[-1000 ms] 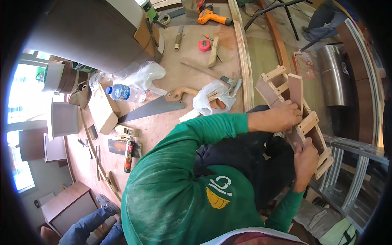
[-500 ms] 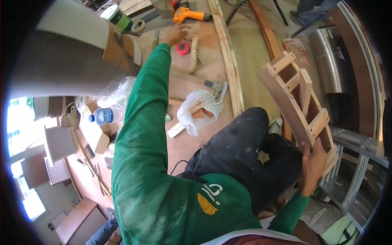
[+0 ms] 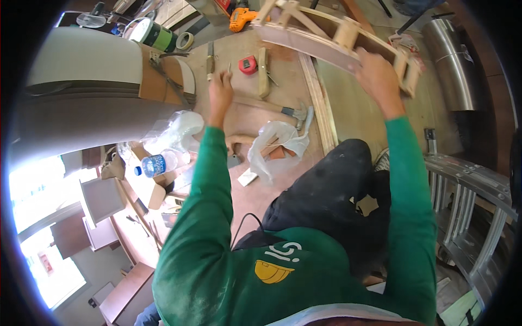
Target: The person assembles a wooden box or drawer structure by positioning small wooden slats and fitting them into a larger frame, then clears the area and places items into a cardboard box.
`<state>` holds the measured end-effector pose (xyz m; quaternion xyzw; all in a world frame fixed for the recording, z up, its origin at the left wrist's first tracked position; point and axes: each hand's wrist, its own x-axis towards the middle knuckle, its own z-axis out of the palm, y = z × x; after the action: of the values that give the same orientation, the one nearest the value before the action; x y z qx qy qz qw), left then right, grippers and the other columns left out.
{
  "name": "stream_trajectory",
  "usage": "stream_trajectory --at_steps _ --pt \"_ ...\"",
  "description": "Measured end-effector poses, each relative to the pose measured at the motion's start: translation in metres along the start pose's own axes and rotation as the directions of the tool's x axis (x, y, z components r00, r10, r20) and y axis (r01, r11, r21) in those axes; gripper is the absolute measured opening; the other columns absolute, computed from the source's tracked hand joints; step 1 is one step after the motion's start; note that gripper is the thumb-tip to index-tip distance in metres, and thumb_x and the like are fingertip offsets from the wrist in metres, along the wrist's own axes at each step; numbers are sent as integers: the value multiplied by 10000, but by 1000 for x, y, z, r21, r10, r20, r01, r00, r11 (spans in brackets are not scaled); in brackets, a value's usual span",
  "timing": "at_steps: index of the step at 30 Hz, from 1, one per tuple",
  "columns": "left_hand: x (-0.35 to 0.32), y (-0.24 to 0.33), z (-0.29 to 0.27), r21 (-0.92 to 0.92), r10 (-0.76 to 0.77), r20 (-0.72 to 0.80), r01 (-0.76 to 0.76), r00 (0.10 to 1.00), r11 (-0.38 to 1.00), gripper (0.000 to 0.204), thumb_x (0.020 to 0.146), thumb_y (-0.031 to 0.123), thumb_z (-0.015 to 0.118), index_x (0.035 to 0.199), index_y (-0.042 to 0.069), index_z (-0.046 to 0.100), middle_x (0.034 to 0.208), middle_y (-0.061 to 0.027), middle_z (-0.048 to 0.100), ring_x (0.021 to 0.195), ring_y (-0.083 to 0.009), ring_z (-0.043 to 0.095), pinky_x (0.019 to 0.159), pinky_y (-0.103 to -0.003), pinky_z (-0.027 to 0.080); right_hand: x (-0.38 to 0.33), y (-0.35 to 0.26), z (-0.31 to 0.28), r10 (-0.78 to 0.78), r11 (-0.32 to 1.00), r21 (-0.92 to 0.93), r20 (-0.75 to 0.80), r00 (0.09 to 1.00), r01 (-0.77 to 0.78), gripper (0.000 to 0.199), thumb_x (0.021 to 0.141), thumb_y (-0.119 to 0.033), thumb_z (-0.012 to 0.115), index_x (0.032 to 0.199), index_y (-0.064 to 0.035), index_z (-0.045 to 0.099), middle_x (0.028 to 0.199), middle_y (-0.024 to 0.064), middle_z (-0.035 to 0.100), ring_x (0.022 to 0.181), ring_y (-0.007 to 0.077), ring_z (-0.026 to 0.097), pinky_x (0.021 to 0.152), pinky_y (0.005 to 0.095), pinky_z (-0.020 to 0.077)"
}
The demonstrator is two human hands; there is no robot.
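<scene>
My right hand (image 3: 376, 73) grips the near side of a ladder-like wooden frame (image 3: 318, 50), with pale crosspieces and a brown side panel, and holds it raised over the board's edge. My left hand (image 3: 221, 89) is at the left with its fingers drawn together; a thin, nail-like piece (image 3: 229, 67) shows at the fingertips. Just beyond that hand lies a chisel (image 3: 210, 58). To its right are a red tape measure (image 3: 248, 65) and a wooden-handled tool (image 3: 263, 73). Nearer me rests a claw hammer (image 3: 293, 111).
An orange drill (image 3: 239, 19) lies at the far edge, partly behind the frame. A white plastic bag (image 3: 278, 148) with wood scraps sits before my knee. A water bottle (image 3: 157, 164) lies left, near a tape roll (image 3: 185, 41). An aluminium ladder (image 3: 467, 182) stands right.
My left hand has drawn back toward me from beside the drill. My right hand has swung the wooden frame up and leftward, away from my lap, and turned it more level.
</scene>
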<state>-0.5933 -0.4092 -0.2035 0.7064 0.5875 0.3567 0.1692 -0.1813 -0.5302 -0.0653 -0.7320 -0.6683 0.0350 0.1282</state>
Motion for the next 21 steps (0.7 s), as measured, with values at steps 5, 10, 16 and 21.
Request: stream_trajectory --at_steps 5,10,16,21 --pt "-135 54 -80 -303 -207 175 253 963 919 263 1067 220 494 934 5 567 775 -91 592 726 -169 564 638 -332 444 97 -43 65 -208 978 -11 -42 977 208 270 894 -274 688 1055 -70 613 940 193 707 923 409 682 780 532 547" --pt "-222 68 -133 -442 -353 243 427 904 789 240 1101 231 437 1061 7 516 895 -63 599 752 -123 562 692 -262 468 143 -92 100 -285 958 -21 -18 958 285 338 913 -280 679 1118 -17 626 978 217 700 936 425 683 797 526 546" --pt "-213 103 -136 -456 -239 210 312 948 833 239 1092 212 470 1170 -7 526 949 -68 608 801 -120 582 715 -266 494 132 -124 96 -431 895 -251 -278 859 368 208 906 -150 529 1050 -68 655 994 129 673 1034 271 650 935 479 467" --pt "-192 152 -121 -423 -115 299 240 947 874 199 1027 118 587 1175 -14 580 917 -103 641 819 -161 613 744 -300 517 60 -102 45 -434 896 -83 -380 817 437 378 887 -146 588 1249 -37 608 1132 150 647 1141 308 606 1015 489 436"
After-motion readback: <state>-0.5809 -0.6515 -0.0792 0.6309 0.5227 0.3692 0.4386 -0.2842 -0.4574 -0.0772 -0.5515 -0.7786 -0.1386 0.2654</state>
